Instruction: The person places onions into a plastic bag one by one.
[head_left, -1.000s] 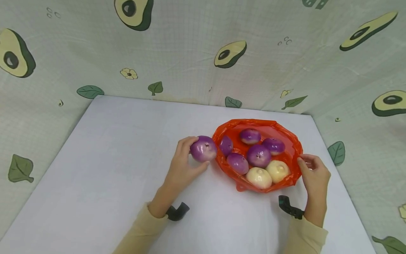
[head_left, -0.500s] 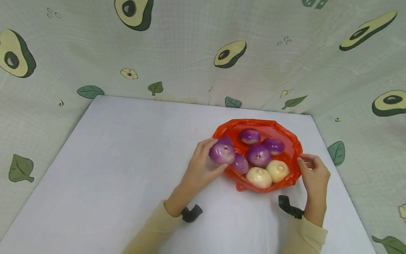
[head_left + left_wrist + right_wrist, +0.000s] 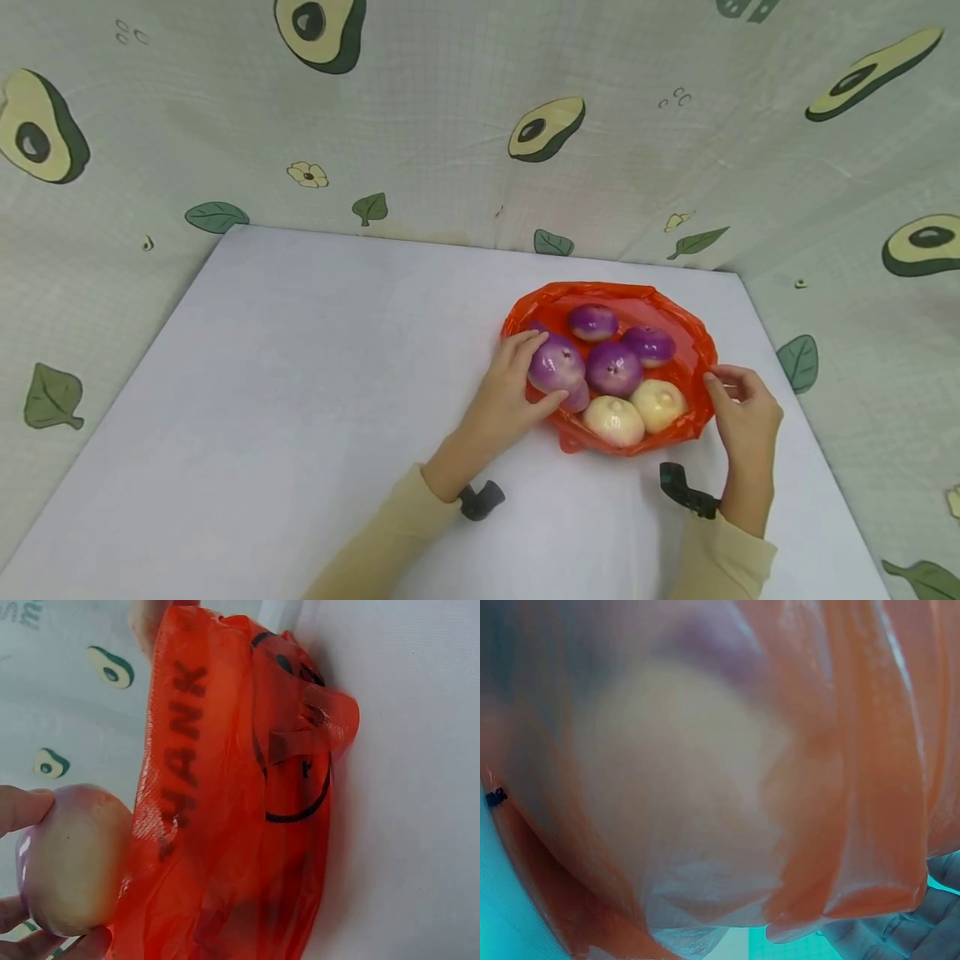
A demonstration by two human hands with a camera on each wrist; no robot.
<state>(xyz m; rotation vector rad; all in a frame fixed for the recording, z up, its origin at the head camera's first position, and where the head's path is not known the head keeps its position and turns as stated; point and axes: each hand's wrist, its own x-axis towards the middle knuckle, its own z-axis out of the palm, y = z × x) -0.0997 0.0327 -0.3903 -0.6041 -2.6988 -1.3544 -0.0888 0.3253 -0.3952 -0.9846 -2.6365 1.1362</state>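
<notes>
A red plastic bag point(image 3: 603, 290) with its mouth spread wide stands on the table's right half. Inside lie several shiny purple onions point(image 3: 613, 369) and two cream-white onions point(image 3: 658, 405). My left hand point(image 3: 504, 408) holds another purple onion point(image 3: 557, 363) between thumb and fingers, over the bag's left side. From the left wrist view, this onion point(image 3: 79, 859) is beside the bag's rim, pale side facing the camera. My right hand point(image 3: 747, 412) pinches the bag's right rim. In the right wrist view, the bag's film point(image 3: 877, 787) covers most of the picture, with fingers point(image 3: 926, 919) at its edge.
The white table point(image 3: 300, 375) extends left of the bag. Behind it hangs a pale cloth point(image 3: 435, 108) printed with avocados and leaves. Each wrist carries a black camera mount, such as the right one point(image 3: 686, 492).
My left hand has carried the purple onion rightwards, from outside the bag's left rim to over its opening. The right hand stays at the rim.
</notes>
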